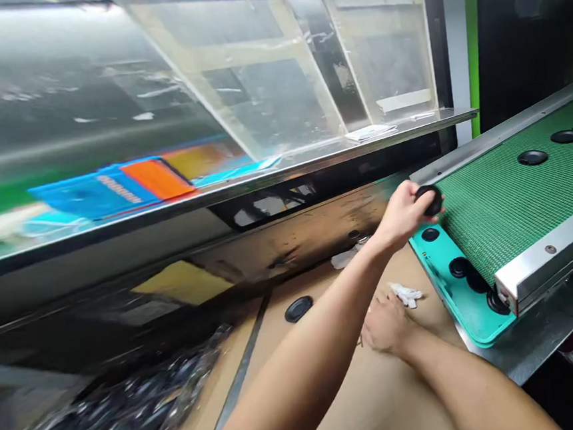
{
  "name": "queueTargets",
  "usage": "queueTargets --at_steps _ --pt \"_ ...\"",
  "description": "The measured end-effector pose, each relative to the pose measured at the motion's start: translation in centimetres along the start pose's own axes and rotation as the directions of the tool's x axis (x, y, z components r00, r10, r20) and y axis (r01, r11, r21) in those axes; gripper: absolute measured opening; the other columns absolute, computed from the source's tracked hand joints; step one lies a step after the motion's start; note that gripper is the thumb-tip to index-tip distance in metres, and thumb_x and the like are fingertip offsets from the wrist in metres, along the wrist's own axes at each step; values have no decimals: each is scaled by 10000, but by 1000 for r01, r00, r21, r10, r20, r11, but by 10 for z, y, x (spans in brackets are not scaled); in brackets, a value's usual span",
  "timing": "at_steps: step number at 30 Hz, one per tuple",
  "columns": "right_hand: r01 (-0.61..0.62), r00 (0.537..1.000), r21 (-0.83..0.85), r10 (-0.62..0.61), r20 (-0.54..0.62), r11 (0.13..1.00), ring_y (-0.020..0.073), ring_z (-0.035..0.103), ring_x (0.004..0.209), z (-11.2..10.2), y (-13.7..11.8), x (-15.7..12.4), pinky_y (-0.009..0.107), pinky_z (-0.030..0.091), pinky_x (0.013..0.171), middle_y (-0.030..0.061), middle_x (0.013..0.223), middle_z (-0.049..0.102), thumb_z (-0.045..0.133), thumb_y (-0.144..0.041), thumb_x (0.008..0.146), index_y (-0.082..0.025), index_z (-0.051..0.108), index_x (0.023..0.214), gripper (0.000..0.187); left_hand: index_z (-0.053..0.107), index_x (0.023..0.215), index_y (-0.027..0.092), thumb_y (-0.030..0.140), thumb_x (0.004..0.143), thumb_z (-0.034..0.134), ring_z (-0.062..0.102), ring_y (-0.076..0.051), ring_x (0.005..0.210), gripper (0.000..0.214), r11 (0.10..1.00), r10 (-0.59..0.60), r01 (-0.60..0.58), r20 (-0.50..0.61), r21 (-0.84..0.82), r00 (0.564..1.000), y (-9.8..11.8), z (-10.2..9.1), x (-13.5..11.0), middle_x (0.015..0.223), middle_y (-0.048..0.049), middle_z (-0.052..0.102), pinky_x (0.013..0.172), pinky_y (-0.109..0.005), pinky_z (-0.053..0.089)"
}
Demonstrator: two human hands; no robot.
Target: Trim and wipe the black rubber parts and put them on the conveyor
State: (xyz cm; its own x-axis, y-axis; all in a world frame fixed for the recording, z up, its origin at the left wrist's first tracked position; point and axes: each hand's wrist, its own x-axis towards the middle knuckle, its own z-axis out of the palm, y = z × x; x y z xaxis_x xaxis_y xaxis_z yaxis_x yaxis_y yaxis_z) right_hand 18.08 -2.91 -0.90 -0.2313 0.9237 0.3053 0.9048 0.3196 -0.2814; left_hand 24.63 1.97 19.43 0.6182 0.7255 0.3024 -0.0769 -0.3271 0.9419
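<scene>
My left hand point(405, 212) reaches across to the near end of the green mesh conveyor belt point(506, 202). Its fingers are closed around a black round disc-shaped part point(428, 201), held above the corner of a turquoise tray point(482, 335). Below the left forearm, my right hand point(389, 323) rests low over the brown cardboard surface point(373, 401). That forearm covers most of its fingers, so their grip is hidden. Near it lies a crumpled white scrap point(406, 294). A similar black disc point(299, 309) lies on the cardboard to the left.
Several black discs sit in the tray under the belt's end, and others ride on the belt, one being a disc point(533, 157). A metal shelf point(306, 160) with a blue-and-orange packet point(114, 188) runs across above. Dark wrapped pieces point(118, 410) fill the lower left.
</scene>
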Motion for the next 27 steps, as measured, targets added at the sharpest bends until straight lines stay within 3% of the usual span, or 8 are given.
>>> queueTargets --at_steps 2,5,8,12,15,17,22,27 --pt "-25 998 11 25 -59 1000 282 576 1055 -3 3 0 422 442 922 115 1079 683 588 -398 921 -214 693 1128 296 492 985 187 383 857 721 720 -195 776 327 963 -134 125 -23 -239 991 -15 -49 -48 1055 -114 717 592 -279 574" --pt "-100 973 133 125 -196 986 252 597 1022 -3 7 4 374 453 903 91 1069 698 593 -408 942 -231 668 1203 324 512 1177 207 294 833 756 743 -205 858 430 903 -236 117 -249 -414 939 -53 -113 -117 1234 -142 687 579 -229 566" --pt "-94 909 318 212 -360 943 238 604 1058 -1 9 8 351 455 939 86 1117 705 595 -391 954 -226 667 1229 329 459 1359 283 147 848 696 740 -185 851 579 843 -349 95 -403 -530 846 -101 -144 -168 1256 -115 686 619 -242 571" --pt "-33 866 429 240 -438 903 233 608 1071 -1 5 7 350 463 962 85 1151 707 622 -389 941 -211 670 1240 351 574 1292 210 80 894 554 716 -181 888 419 653 -485 27 -390 -757 783 -147 -131 -198 1131 -106 719 761 -316 589" --pt "-30 884 356 191 -426 934 247 588 1071 1 -6 2 380 454 978 99 1171 691 599 -416 954 -205 661 1277 390 651 1183 156 249 976 497 689 -227 1043 274 481 -465 -3 -259 -877 847 -156 -113 -198 1144 -127 709 955 -406 559" --pt "-42 904 236 138 -406 971 265 557 1080 5 -18 -1 421 434 999 122 1211 664 536 -389 986 -194 645 1317 399 681 1107 129 367 1015 428 665 -258 1119 359 418 -441 -22 -224 -908 869 -156 -109 -196 1162 -152 702 1027 -427 521" --pt "25 952 8 -22 -305 1000 281 499 1094 11 -37 6 436 418 978 158 1353 582 421 -308 1017 -177 623 1356 416 698 1085 112 376 1046 319 670 -248 1121 463 348 -505 0 -187 -937 843 -159 -120 -197 1129 -156 716 1069 -405 493" --pt "-97 961 -35 84 -265 995 276 514 1050 4 -30 16 435 419 948 165 1323 602 379 -294 1025 -175 604 1370 429 693 1070 126 290 1032 393 697 -198 1026 344 352 -547 24 -185 -936 817 -165 -124 -195 1084 -129 730 1021 -340 528"
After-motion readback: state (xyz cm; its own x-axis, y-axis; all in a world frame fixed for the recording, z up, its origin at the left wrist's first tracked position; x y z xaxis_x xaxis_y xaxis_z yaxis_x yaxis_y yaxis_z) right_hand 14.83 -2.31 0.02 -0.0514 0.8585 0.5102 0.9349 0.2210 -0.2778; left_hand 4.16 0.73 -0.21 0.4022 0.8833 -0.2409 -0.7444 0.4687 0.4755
